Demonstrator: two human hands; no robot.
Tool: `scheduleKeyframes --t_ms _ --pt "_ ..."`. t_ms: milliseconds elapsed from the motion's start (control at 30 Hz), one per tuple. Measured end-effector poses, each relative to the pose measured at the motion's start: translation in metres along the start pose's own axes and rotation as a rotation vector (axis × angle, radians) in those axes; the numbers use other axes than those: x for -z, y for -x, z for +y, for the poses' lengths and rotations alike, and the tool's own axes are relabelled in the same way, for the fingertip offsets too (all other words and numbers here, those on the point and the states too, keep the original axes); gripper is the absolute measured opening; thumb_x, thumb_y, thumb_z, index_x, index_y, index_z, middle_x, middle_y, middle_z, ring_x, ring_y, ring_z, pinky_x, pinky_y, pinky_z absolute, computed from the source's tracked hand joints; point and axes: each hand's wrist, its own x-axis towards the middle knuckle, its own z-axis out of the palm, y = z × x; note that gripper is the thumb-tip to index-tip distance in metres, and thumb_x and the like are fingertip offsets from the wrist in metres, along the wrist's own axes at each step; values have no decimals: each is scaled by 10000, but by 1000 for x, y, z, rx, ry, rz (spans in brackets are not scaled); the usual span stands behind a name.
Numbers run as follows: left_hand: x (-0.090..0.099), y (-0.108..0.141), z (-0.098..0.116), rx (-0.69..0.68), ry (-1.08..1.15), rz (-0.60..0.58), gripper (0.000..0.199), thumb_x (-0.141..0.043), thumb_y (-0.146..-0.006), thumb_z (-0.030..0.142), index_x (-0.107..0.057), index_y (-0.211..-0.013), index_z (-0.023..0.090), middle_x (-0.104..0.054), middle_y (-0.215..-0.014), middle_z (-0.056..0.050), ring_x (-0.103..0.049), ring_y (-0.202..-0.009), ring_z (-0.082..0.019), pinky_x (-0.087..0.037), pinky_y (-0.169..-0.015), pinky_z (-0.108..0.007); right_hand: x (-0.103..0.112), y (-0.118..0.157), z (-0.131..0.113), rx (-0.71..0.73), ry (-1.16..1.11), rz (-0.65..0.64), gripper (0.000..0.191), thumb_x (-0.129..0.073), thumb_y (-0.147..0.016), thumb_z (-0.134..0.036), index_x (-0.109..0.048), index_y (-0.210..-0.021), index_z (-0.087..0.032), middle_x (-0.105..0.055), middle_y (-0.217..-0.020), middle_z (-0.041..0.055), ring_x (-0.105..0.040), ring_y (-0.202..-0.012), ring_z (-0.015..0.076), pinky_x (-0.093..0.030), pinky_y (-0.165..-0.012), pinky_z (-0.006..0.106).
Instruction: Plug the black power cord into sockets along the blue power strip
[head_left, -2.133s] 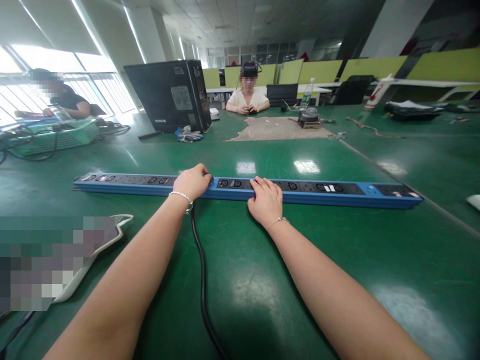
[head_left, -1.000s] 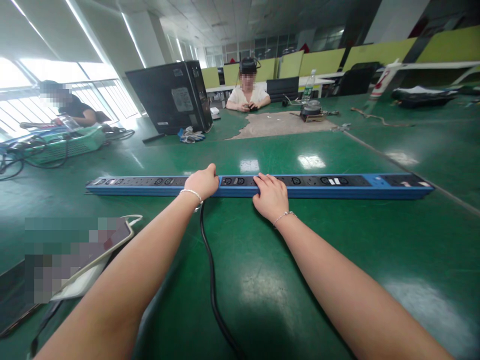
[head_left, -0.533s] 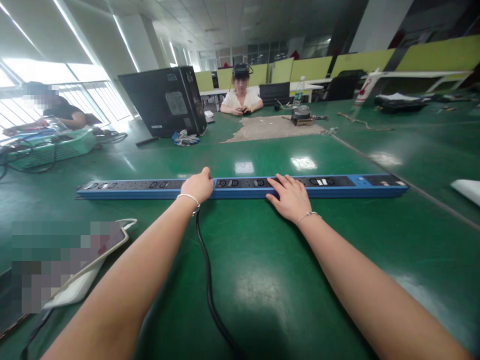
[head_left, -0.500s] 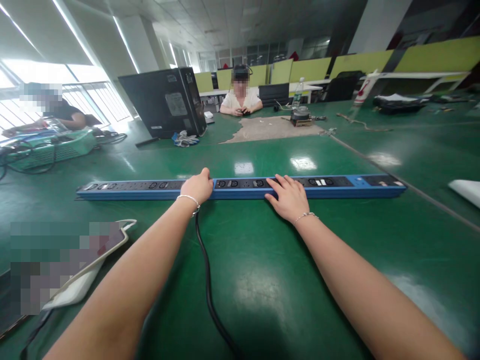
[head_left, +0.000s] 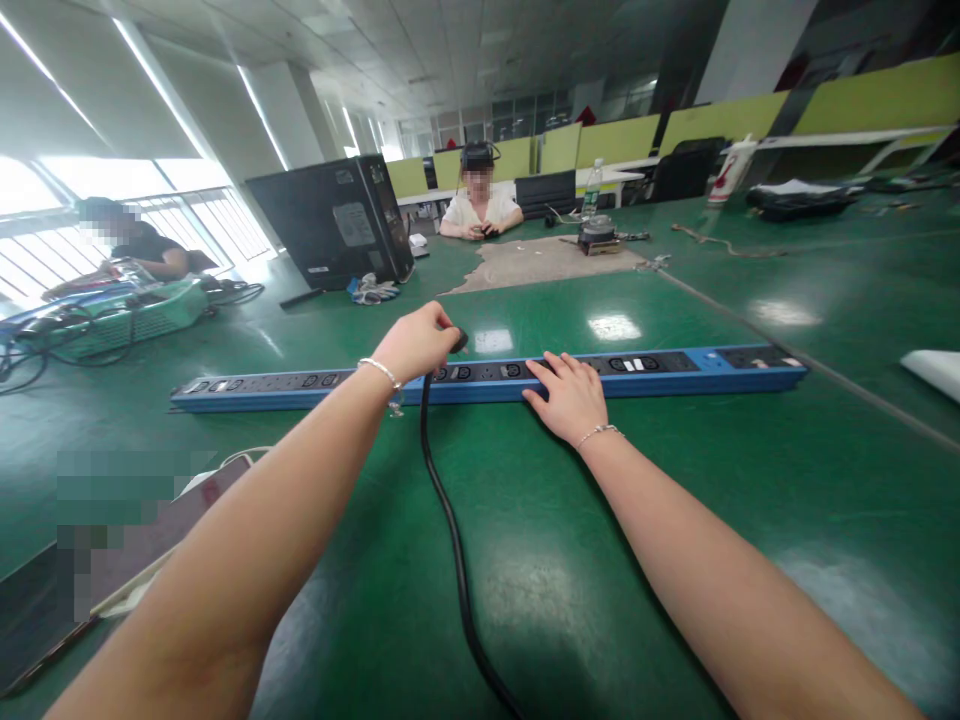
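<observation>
A long blue power strip (head_left: 360,400) with black socket panels lies crosswise on the green table (head_left: 390,560). My left hand (head_left: 420,340) is closed around a black plug (head_left: 460,341) and holds it just above the strip, left of its middle. From that hand a black power cord (head_left: 448,490) hangs down and runs toward me across the table. My right hand (head_left: 568,395) lies with fingers spread on the strip, right of its middle, fingertips over the sockets. The sockets under both hands are partly hidden.
Behind the strip stand a black computer case (head_left: 337,220), a glove (head_left: 373,290) and a green basket (head_left: 142,315) of cables. A person (head_left: 480,205) sits across the table, another (head_left: 135,240) at far left. A tablet-like device (head_left: 172,530), partly blurred out, lies at near left.
My left hand has risen off the strip and moved right, with the black plug now showing in its fingers. The cord has shifted right with it. My right hand stays on the strip.
</observation>
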Motion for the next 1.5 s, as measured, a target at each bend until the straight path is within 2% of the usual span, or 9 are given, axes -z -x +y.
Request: scheduleKeyframes --t_ms 167,300,400,500,700,933,1100,1367,1500 --pt "-46 -16 9 -10 -28 -103 163 -507 -761 335 -559 -838 202 -663 -616 -8 -616 -596 -153 -466 -644 -272 0 0 -1 -3 -21 11 450 -519 -835 -437 -519 -1263 -298 -466 -1373 58 -353 -1283 272 -247 -1040 467" --pt "-60 -27 9 -16 -70 -131 185 -501 -746 328 -572 -856 197 -691 -691 -41 -642 -710 -187 -471 -694 -292 -1 1 -1 -11 -39 15 448 -535 -827 -429 -525 -1256 -302 -461 -1376 58 -342 -1288 272 -243 -1043 467" --pt "-63 -33 10 -12 -121 -136 213 -489 -743 326 -585 -877 191 -702 -742 -65 -647 -778 -210 -472 -719 -305 0 1 -2 -13 -49 15 446 -536 -826 -429 -526 -1254 -304 -458 -1377 56 -340 -1289 269 -239 -1047 462" --pt "-65 -38 12 -28 -198 -110 244 -476 -739 303 -594 -911 176 -705 -879 -113 -642 -872 -237 -470 -753 -325 0 0 -2 -15 -52 15 444 -536 -826 -432 -528 -1251 -304 -464 -1372 56 -346 -1284 270 -239 -1047 457" --pt "-71 -37 21 -27 -283 -106 309 -444 -751 269 -577 -1007 159 -665 -1060 -162 -624 -971 -273 -471 -781 -348 1 0 -3 -16 -54 12 445 -538 -825 -427 -526 -1252 -302 -463 -1373 56 -345 -1284 272 -240 -1045 460" --pt "-77 -33 25 -19 -298 -134 363 -431 -760 250 -532 -1094 149 -657 -1068 -181 -629 -970 -284 -472 -789 -370 2 1 -3 -18 -52 17 444 -538 -824 -423 -529 -1251 -300 -466 -1369 59 -348 -1281 272 -242 -1045 462" --pt "-79 -30 24 -2 -292 -134 327 -424 -766 247 -533 -1062 159 -663 -1041 -179 -631 -960 -288 -476 -773 -369 3 0 -4 -14 -56 10 442 -537 -823 -421 -531 -1248 -298 -465 -1371 59 -345 -1282 273 -246 -1042 471" --pt "-91 -18 28 -26 -302 -56 308 -381 -811 263 -499 -1079 166 -666 -991 -181 -637 -928 -299 -471 -757 -391 2 1 -5 -17 -47 15 449 -534 -819 -416 -529 -1250 -289 -464 -1371 64 -340 -1283 275 -240 -1044 470" --pt "-87 -20 20 -34 -263 -73 324 -388 -837 371 -513 -1063 175 -666 -1011 -154 -629 -944 -283 -460 -773 -369 3 1 -4 -5 -46 3 474 -553 -793 -334 -518 -1262 -275 -459 -1376 64 -334 -1287 270 -234 -1049 469"
